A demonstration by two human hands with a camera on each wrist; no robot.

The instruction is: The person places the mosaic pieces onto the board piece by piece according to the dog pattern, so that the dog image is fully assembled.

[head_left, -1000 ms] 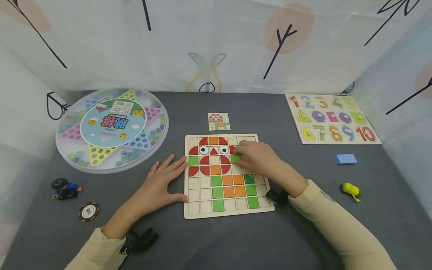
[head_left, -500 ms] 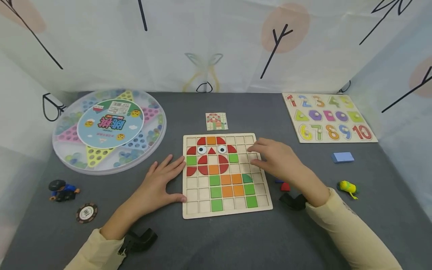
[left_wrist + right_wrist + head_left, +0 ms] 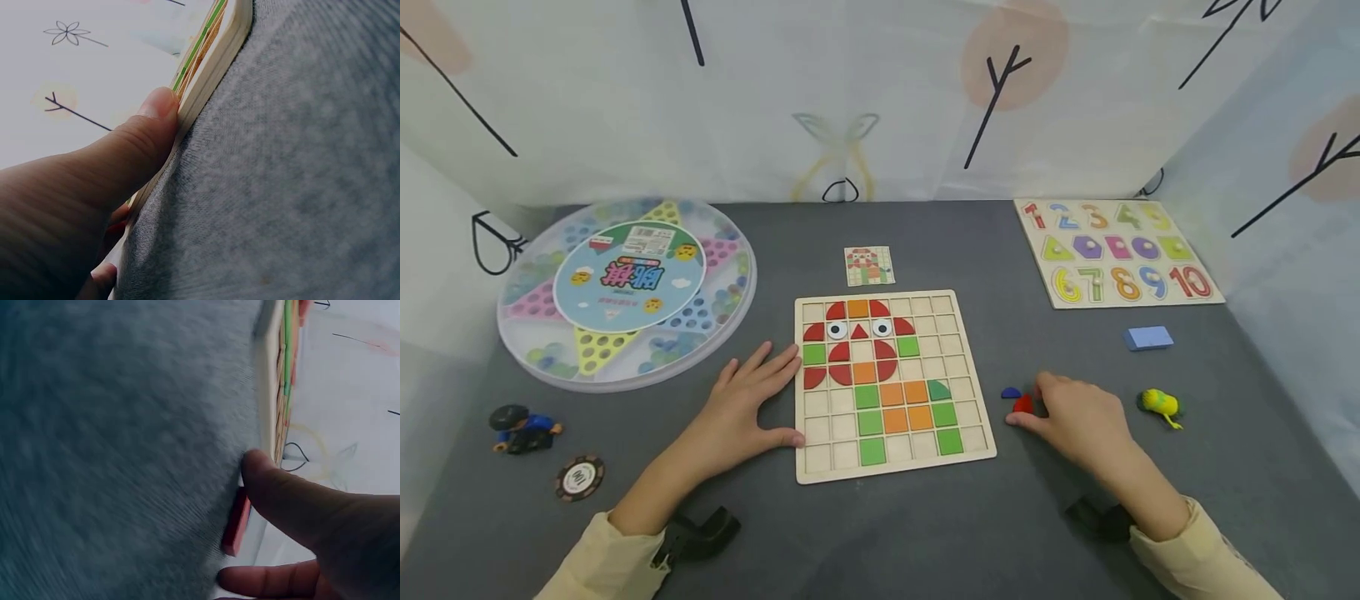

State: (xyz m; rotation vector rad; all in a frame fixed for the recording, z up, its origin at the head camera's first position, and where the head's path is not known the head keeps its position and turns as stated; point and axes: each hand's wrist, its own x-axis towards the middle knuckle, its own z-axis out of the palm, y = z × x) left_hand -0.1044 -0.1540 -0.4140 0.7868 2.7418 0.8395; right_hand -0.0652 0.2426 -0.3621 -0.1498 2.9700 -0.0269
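Note:
A wooden grid board [image 3: 951, 367] lies on the dark cloth, with red, orange and green pieces and two eye pieces in its cells. My left hand [image 3: 737, 412] rests at its left edge, fingers spread and thumb [image 3: 159, 106] touching the rim. To the right of the board, my right hand [image 3: 1082, 417] reaches down around a small red piece [image 3: 1023, 404]. In the right wrist view, its thumb [image 3: 257, 465] and a finger [image 3: 262, 580] stand on either side of the red piece [image 3: 236, 522], with gaps showing. A blue piece [image 3: 1011, 392] lies just beyond; the palm may hide others.
A small picture card [image 3: 869, 267] lies behind the board. At left are a round marble game box [image 3: 745, 333], a toy figure [image 3: 523, 429] and a poker chip [image 3: 580, 478]. Rightward lie a number puzzle [image 3: 1120, 250], a blue block [image 3: 1148, 337] and a yellow toy [image 3: 1161, 403].
My right hand has left the green square at the board's upper right and moved right and down to the loose pieces. My left hand stays at the board's edge. The head view has shifted slightly.

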